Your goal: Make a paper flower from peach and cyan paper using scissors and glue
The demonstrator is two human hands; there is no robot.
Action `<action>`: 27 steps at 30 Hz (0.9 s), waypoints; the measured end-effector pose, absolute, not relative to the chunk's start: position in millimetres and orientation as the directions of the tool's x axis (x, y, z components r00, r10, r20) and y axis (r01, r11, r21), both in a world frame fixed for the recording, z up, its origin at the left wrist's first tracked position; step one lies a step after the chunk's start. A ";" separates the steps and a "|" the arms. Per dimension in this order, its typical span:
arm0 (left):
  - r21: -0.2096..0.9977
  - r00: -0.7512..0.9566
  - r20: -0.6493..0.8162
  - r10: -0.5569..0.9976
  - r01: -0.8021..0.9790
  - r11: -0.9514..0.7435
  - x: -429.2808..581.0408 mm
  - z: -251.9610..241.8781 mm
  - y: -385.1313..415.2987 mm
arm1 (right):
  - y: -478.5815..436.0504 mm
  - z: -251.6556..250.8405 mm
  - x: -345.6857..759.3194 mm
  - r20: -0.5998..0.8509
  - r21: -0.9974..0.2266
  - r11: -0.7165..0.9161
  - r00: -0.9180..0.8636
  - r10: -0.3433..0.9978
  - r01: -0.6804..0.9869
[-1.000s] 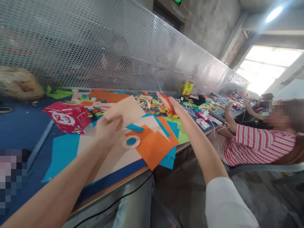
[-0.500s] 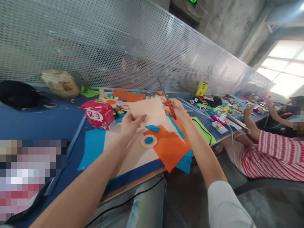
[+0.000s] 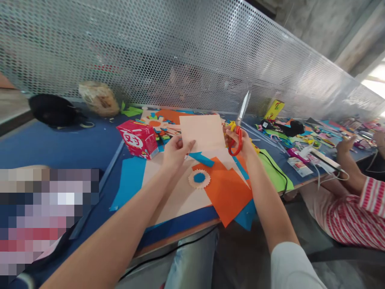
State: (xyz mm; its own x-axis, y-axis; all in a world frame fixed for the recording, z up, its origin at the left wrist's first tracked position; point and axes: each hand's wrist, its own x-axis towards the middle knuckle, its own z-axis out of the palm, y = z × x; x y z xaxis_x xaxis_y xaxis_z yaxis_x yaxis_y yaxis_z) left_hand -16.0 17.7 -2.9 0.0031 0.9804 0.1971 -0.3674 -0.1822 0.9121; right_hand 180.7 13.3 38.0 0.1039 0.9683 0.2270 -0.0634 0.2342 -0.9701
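The left hand [image 3: 175, 153] grips a small peach sheet [image 3: 203, 131] at its lower left corner, thumb on the near face. The sheet is raised above the tabletop [image 3: 70, 148], its broad face turned toward the wearer. The right hand [image 3: 240, 141] is closed around the handles of a pair of scissors [image 3: 240, 134], just beside the sheet's right edge. The blades point upward, above the hand; contact between the right fingers and the sheet cannot be confirmed.

Below the raised sheet, a large peach sheet [image 3: 177, 200] lies flat. A peach ring [image 3: 191, 181] with a toothed outer edge rests on it; blue shows at the ring's centre. Immediately right of the ring is an orange sheet [image 3: 230, 192], its lower corner projecting past the tabletop edge. A blue strip [image 3: 205, 159] is located between the ring and the raised sheet.

A red box [image 3: 136, 138] stands left of the left hand. A blue sheet [image 3: 130, 178] is positioned nearer the wearer, below the box. To the right of the right forearm, a black cable [image 3: 274, 163] crosses a green sheet [image 3: 278, 172]. A perforated screen [image 3: 150, 52] borders the rear. At far right, a co-worker's striped sleeve [image 3: 374, 196] is visible.
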 end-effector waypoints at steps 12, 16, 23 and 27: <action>0.861 -0.057 0.188 0.980 -0.470 -0.193 -16.4 -3.5 16.2 | 8.4 36.1 181.0 0.368 -0.911 0.369 -0.041 0.929 0.182; 0.904 0.031 0.171 0.985 -0.403 -0.144 -16.8 -4.7 14.9 | 11.9 34.9 181.4 0.430 -0.903 0.426 0.165 0.888 0.060; 0.940 0.220 0.091 0.971 -0.341 -0.011 -15.8 2.2 5.3 | 15.4 38.7 184.8 0.422 -0.838 0.514 0.383 0.822 -0.180; 0.952 0.189 0.173 0.967 -0.284 -0.115 -16.3 4.5 5.1 | 15.3 39.9 187.5 0.411 -0.860 0.495 0.401 0.819 -0.128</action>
State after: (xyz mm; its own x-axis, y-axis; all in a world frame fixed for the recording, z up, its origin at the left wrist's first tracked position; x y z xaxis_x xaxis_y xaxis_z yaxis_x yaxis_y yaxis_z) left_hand -16.3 5.1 4.5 0.1885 0.9667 0.1729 -0.2840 -0.1149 0.9519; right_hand 187.5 15.3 39.9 0.4010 0.8186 0.4112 -0.1285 0.4947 -0.8595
